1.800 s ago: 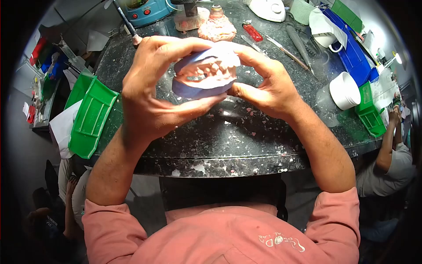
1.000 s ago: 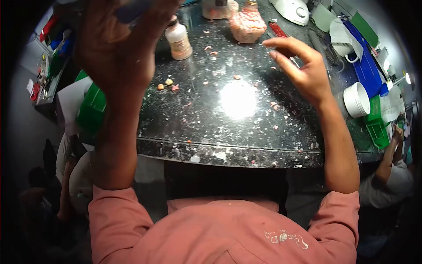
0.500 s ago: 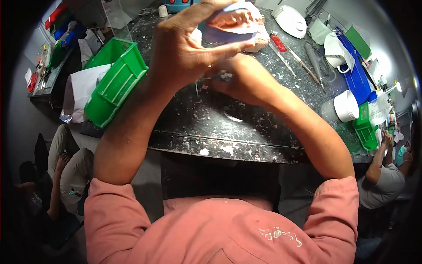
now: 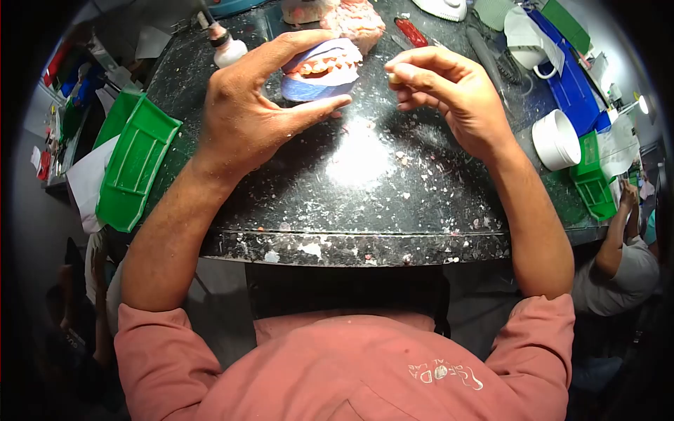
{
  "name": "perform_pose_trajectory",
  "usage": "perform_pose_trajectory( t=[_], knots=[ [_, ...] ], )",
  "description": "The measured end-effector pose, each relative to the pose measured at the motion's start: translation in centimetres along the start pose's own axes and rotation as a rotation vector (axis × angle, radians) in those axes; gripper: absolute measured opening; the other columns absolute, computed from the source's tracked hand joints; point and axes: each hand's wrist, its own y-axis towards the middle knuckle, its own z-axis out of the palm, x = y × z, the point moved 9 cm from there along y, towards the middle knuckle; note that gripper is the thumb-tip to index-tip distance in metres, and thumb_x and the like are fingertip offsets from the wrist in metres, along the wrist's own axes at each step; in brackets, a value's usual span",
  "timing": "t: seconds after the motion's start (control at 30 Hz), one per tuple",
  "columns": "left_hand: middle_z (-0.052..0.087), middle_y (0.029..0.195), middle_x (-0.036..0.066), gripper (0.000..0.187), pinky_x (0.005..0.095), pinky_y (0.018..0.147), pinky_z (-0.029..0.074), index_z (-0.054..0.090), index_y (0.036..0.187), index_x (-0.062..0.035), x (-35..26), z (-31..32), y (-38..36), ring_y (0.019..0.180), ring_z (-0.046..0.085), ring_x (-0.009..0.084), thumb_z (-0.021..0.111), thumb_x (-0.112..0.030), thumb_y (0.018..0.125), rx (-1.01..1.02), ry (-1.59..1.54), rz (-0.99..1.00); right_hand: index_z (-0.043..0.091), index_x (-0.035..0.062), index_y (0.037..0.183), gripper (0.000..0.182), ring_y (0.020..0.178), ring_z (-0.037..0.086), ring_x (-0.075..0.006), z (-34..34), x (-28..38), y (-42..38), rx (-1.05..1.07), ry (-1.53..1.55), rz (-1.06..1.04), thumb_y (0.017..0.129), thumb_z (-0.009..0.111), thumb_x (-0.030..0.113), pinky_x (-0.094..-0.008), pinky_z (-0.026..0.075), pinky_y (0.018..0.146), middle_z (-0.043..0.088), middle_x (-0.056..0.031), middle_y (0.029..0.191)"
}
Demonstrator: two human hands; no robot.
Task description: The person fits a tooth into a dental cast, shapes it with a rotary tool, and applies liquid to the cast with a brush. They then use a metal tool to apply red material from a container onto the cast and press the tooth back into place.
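Observation:
My left hand [image 4: 247,105] grips a dental model [image 4: 319,88] between the thumb and the fingers, above the worktable. The model has a blue base and top, with a row of teeth and pinkish gums facing me. To its right, apart from it, my right hand [image 4: 449,91] is raised with thumb and fingertips pinched together. Whatever sits in that pinch, if anything, is too small to make out. Just behind the model lies a lumpy pink plaster-like piece [image 4: 361,27]. A red-handled tool [image 4: 411,32] rests beyond my right fingertips.
A dropper-topped bottle [image 4: 229,50] stands behind my left hand. Green bins flank the black, speckled table [image 4: 393,203]: one [image 4: 140,168] at left, another [image 4: 594,175] at right. A white tub [image 4: 556,140], a blue tray [image 4: 562,70] and a grey handpiece [image 4: 483,52] are at right. Other people sit at both sides.
My left hand has come lower and left with the dental model, whose teeth now face me. My right hand has moved from beneath the left wrist up and right, away from the model.

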Motion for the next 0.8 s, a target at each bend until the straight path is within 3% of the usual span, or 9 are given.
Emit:
perform_pose_trajectory(
  t=[0.17, 0.33, 0.43, 0.5, 0.53, 0.6, 0.73, 0.8],
  knots=[
    [0.068, 0.118, 0.008, 0.058, 0.0280, 0.097, 0.051, 0.061, 0.125, 0.0001, 1.1, 1.4, -0.2, 0.108, 0.064, 0.0136, 0.084, -0.003, 0.072, 0.081, 0.039, -0.100, 0.070, -0.0014, 0.106, 0.023, 0.087, 0.069, -0.0145, 1.3, -0.8, -0.5, -0.012, 0.117, 0.124, 0.090, 0.071, 0.015, -0.0275, 0.057, 0.084, 0.071, -0.0091, 0.096],
    [0.069, 0.116, 0.007, 0.058, 0.0281, 0.095, 0.051, 0.063, 0.124, -0.0025, 0.6, 1.7, -0.1, 0.107, 0.065, 0.0138, 0.085, -0.006, 0.071, 0.098, 0.119, -0.038, 0.071, -0.0004, 0.104, 0.024, 0.085, 0.069, -0.0135, 1.7, -0.2, -0.6, 0.029, 0.010, 0.045, 0.088, 0.073, 0.016, -0.0264, 0.057, 0.082, 0.071, -0.0074, 0.093],
    [0.065, 0.124, 0.010, 0.059, 0.0316, 0.099, 0.050, 0.062, 0.126, -0.0051, 0.4, 2.1, -0.2, 0.114, 0.063, 0.0188, 0.084, -0.004, 0.071, 0.149, 0.137, -0.031, 0.071, 0.0002, 0.104, 0.023, 0.083, 0.068, -0.0130, 1.5, -0.3, -0.4, 0.037, 0.070, 0.050, 0.088, 0.073, 0.016, -0.0260, 0.057, 0.081, 0.071, -0.0064, 0.093],
    [0.058, 0.134, 0.013, 0.063, 0.0354, 0.103, 0.046, 0.059, 0.128, -0.0082, -0.8, 3.4, -0.5, 0.123, 0.058, 0.0251, 0.082, -0.002, 0.070, 0.286, 0.167, 0.076, 0.071, 0.0004, 0.104, 0.023, 0.082, 0.068, -0.0128, 1.1, -0.4, -0.2, 0.013, 0.049, 0.037, 0.088, 0.073, 0.017, -0.0258, 0.057, 0.080, 0.071, -0.0061, 0.093],
    [0.053, 0.140, 0.015, 0.065, 0.0380, 0.108, 0.042, 0.058, 0.130, -0.0106, -0.7, 3.4, -0.8, 0.129, 0.052, 0.0291, 0.081, -0.002, 0.070, 0.313, 0.133, 0.028, 0.071, 0.0007, 0.105, 0.024, 0.083, 0.068, -0.0127, 0.9, -0.1, -0.2, 0.000, 0.008, 0.009, 0.089, 0.073, 0.018, -0.0258, 0.057, 0.080, 0.071, -0.0060, 0.093],
    [0.053, 0.140, 0.015, 0.063, 0.0388, 0.109, 0.040, 0.058, 0.130, -0.0098, -1.4, 3.2, -1.0, 0.130, 0.051, 0.0293, 0.080, -0.003, 0.071, 0.332, 0.202, 0.043, 0.069, 0.0004, 0.112, 0.025, 0.091, 0.069, -0.0128, 0.4, -0.1, -0.2, 0.007, -0.059, -0.011, 0.091, 0.070, 0.014, -0.0276, 0.057, 0.082, 0.071, -0.0069, 0.102],
    [0.054, 0.141, 0.014, 0.059, 0.0410, 0.113, 0.034, 0.056, 0.133, -0.0075, -2.1, 2.4, -0.8, 0.132, 0.050, 0.0297, 0.074, -0.007, 0.077, 0.468, 0.245, 0.105, 0.069, 0.0004, 0.109, 0.023, 0.093, 0.069, -0.0132, -0.1, -0.1, -0.1, 0.000, -0.076, -0.014, 0.090, 0.071, 0.012, -0.0276, 0.057, 0.083, 0.071, -0.0069, 0.101],
    [0.054, 0.141, 0.014, 0.059, 0.0411, 0.113, 0.034, 0.056, 0.134, -0.0067, -1.7, 2.1, -0.7, 0.132, 0.050, 0.0295, 0.073, -0.007, 0.078, 0.520, 0.218, 0.080, 0.067, -0.0007, 0.108, 0.022, 0.094, 0.068, -0.0134, 0.8, 0.3, -0.1, 0.100, -0.150, -0.087, 0.088, 0.072, 0.008, -0.0275, 0.056, 0.086, 0.070, -0.0073, 0.102]
  ],
)
